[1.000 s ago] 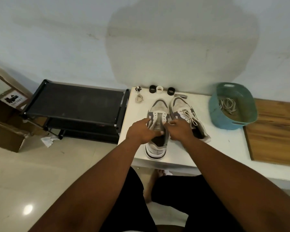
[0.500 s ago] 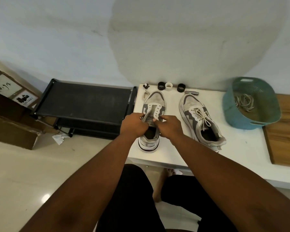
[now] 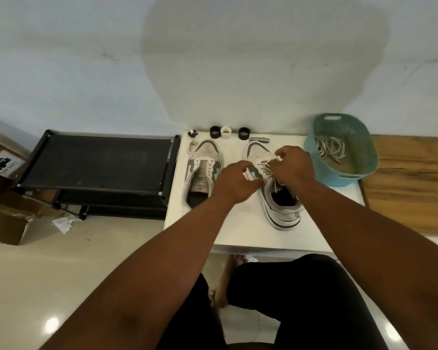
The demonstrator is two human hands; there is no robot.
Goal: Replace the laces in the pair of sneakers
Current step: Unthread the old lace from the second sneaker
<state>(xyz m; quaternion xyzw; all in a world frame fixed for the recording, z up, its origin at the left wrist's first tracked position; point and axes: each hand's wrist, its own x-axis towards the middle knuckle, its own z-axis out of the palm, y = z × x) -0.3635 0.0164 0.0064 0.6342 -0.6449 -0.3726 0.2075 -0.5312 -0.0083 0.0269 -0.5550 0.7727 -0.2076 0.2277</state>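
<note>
Sneakers: unlaced one [image 3: 202, 173] and laced one [image 3: 276, 188] set side by side on white table [image 3: 238, 228]. Lace [image 3: 266, 170] is pinched by right hand [image 3: 292, 168]; left hand [image 3: 234, 184] curled beside it, grip unclear.

Two grey-and-white sneakers [image 3: 203, 173] with zigzag side panels, cream lace [image 3: 266, 170] on one, teal perforated basket [image 3: 340, 150], white tabletop [image 3: 238, 223], black rack [image 3: 99, 162], two black rings [image 3: 215, 132], one white.

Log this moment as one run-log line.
step: unlacing right sneaker | left hand: on its side | right hand: pinching lace | left sneaker: laceless | basket: holds laces
</note>
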